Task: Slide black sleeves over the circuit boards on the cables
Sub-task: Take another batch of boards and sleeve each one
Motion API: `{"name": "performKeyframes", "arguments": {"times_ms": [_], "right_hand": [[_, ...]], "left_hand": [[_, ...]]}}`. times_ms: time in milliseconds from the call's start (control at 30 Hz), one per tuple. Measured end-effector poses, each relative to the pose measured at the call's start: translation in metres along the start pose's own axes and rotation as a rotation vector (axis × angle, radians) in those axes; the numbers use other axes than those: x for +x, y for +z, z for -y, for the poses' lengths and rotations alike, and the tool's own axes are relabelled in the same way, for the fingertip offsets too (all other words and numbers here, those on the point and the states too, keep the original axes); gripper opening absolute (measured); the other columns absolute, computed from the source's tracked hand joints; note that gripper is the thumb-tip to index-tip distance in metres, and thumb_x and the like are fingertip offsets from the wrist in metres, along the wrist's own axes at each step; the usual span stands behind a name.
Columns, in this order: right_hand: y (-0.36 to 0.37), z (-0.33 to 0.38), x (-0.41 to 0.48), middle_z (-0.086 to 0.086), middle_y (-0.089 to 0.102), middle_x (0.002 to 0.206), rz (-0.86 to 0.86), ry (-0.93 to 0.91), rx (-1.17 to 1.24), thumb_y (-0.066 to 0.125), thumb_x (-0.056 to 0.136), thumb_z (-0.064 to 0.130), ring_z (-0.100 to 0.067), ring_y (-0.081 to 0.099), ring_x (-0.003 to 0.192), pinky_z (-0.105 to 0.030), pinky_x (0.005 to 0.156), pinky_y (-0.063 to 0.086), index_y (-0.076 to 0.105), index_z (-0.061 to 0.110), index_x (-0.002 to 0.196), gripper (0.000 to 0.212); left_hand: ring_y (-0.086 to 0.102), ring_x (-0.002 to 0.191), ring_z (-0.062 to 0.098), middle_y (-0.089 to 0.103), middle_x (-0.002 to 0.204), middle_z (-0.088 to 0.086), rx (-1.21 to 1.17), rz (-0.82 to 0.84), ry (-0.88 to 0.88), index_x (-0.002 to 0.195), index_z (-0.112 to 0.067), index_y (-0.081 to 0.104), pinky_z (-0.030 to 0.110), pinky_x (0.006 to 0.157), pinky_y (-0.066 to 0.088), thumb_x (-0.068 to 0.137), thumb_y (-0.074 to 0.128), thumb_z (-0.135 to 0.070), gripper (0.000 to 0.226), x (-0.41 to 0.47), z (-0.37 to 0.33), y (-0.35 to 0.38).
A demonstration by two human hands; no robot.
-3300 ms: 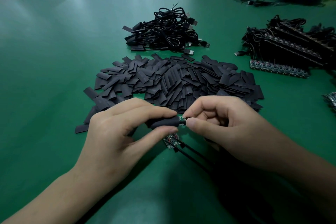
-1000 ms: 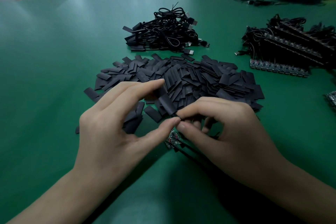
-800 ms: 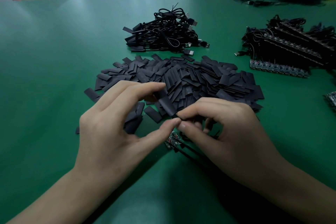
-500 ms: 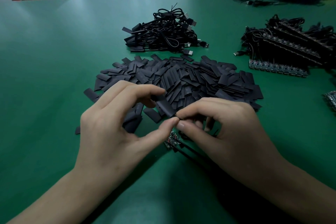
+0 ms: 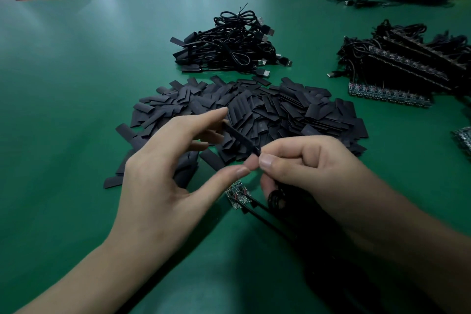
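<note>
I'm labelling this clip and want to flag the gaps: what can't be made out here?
All from the head view:
- Far end of the sleeve: behind fingers of the left hand, so its grip is unclear.
- Where the cable leads: it passes under the right hand into shadow.
- The board stacks: cut off by the right edge.
- Parts on the small boards: too small.

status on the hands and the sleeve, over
Left hand holds one sleeve above the pile. Right hand pinches at its near end, cable coiled in its grip. Bare boards lie underneath; nothing blocking.
</note>
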State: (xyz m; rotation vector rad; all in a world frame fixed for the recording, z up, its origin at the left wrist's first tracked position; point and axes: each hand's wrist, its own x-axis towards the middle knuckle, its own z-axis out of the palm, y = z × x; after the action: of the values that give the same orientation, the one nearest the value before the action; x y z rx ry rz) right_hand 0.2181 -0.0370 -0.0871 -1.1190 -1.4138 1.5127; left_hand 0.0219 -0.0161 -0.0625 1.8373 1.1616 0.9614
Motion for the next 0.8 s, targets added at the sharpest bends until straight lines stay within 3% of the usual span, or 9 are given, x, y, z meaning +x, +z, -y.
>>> {"name": "performKeyframes", "arguments": {"times_ms": [67, 133, 267, 467, 667, 800], "right_hand": [[-0.001, 0.001, 0.001, -0.003, 0.068, 0.069, 0.031, 0.056, 0.09, 0.063, 0.096, 0.021, -0.008, 0.06, 0.056, -0.016, 0.055, 0.049, 0.08, 0.017, 0.092, 0.018], [-0.003, 0.001, 0.001, -0.002, 0.068, 0.07, 0.054, 0.092, 0.114, 0.064, 0.093, 0.026, -0.007, 0.061, 0.056, -0.015, 0.054, 0.049, 0.08, 0.018, 0.093, 0.018], [-0.004, -0.001, 0.002, -0.002, 0.068, 0.071, 0.058, 0.129, 0.148, 0.066, 0.09, 0.028, -0.007, 0.061, 0.055, -0.015, 0.053, 0.049, 0.08, 0.016, 0.097, 0.02], [-0.001, 0.0, 0.003, -0.011, 0.071, 0.069, -0.005, 0.149, 0.177, 0.069, 0.088, 0.02, -0.015, 0.061, 0.052, -0.02, 0.05, 0.05, 0.063, 0.012, 0.103, 0.017], [0.006, -0.002, 0.001, -0.008, 0.074, 0.07, -0.032, 0.045, -0.001, 0.064, 0.097, 0.016, -0.014, 0.063, 0.056, -0.022, 0.058, 0.052, 0.062, 0.011, 0.101, 0.007], [0.008, -0.006, 0.0, -0.006, 0.075, 0.073, -0.056, -0.062, -0.165, 0.066, 0.098, 0.018, -0.015, 0.065, 0.062, -0.035, 0.067, 0.054, 0.064, 0.019, 0.097, 0.003]], "left_hand": [[0.064, 0.097, -0.007, 0.065, 0.11, -0.014, 0.149, -0.097, 0.07, 0.123, -0.046, 0.044, 0.022, 0.093, 0.053, 0.08, 0.085, -0.004, 0.072, -0.009, 0.011, 0.002], [0.069, 0.104, 0.007, 0.069, 0.117, -0.009, 0.266, -0.222, 0.215, 0.133, -0.032, 0.055, 0.032, 0.094, 0.056, 0.084, 0.085, -0.027, 0.058, -0.023, 0.019, 0.007], [0.069, 0.101, 0.007, 0.072, 0.11, -0.007, 0.361, -0.377, 0.322, 0.129, -0.017, 0.068, 0.027, 0.091, 0.056, 0.088, 0.082, -0.031, 0.045, -0.025, 0.032, 0.009], [0.066, 0.09, 0.008, 0.069, 0.102, -0.01, 0.406, -0.39, 0.312, 0.117, -0.021, 0.076, 0.029, 0.084, 0.055, 0.087, 0.076, -0.036, 0.033, -0.023, 0.034, 0.009], [0.067, 0.087, 0.006, 0.069, 0.096, -0.015, 0.361, -0.359, 0.253, 0.114, -0.024, 0.077, 0.031, 0.078, 0.058, 0.083, 0.078, -0.04, 0.034, -0.024, 0.033, 0.01], [0.068, 0.089, 0.006, 0.071, 0.095, -0.015, 0.333, -0.345, 0.239, 0.113, -0.026, 0.077, 0.03, 0.077, 0.058, 0.082, 0.079, -0.034, 0.032, -0.025, 0.032, 0.011]]}}
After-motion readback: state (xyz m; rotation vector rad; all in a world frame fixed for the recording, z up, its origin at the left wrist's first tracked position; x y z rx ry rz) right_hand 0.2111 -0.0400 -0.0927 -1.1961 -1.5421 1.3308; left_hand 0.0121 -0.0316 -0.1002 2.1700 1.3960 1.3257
